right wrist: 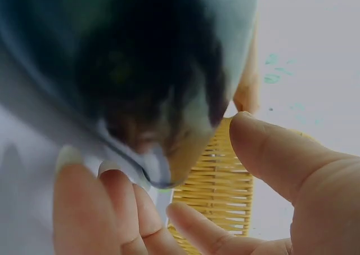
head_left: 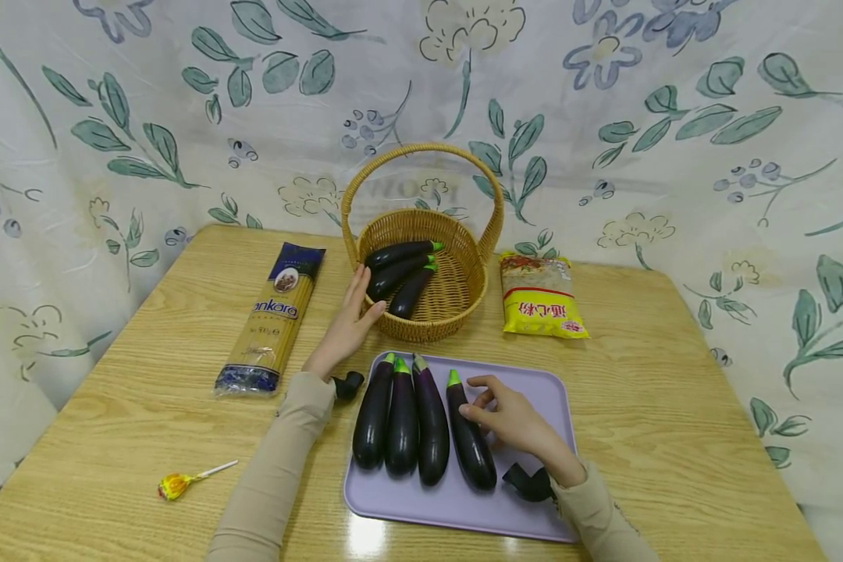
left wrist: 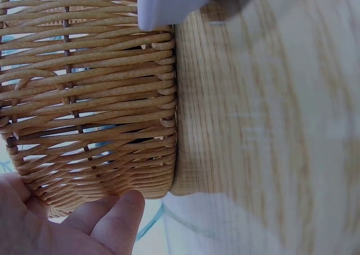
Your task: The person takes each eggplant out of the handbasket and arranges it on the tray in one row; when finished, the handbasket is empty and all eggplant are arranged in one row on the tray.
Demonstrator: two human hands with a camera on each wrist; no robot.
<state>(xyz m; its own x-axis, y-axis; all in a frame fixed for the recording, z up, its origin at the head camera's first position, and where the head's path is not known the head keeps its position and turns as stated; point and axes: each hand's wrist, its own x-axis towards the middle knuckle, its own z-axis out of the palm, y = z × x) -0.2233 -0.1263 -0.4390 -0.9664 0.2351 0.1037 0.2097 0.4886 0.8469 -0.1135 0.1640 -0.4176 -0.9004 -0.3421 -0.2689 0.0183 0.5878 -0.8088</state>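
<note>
My left hand rests against the left side of a wicker basket, fingers extended along its rim; in the left wrist view the fingertips touch the woven wall. Three eggplants lie inside the basket. Over a lilac tray, my right hand is at the upper part of the rightmost eggplant, its fingers loosely bent. The right wrist view shows that eggplant large, with thumb and fingers spread around it, not visibly gripping. Three more eggplants lie side by side on the tray's left.
A pack of spaghetti lies left of the basket, and a yellow bag of pasta to its right. Near the front left is a wrapped lollipop. A floral curtain hangs behind the wooden table.
</note>
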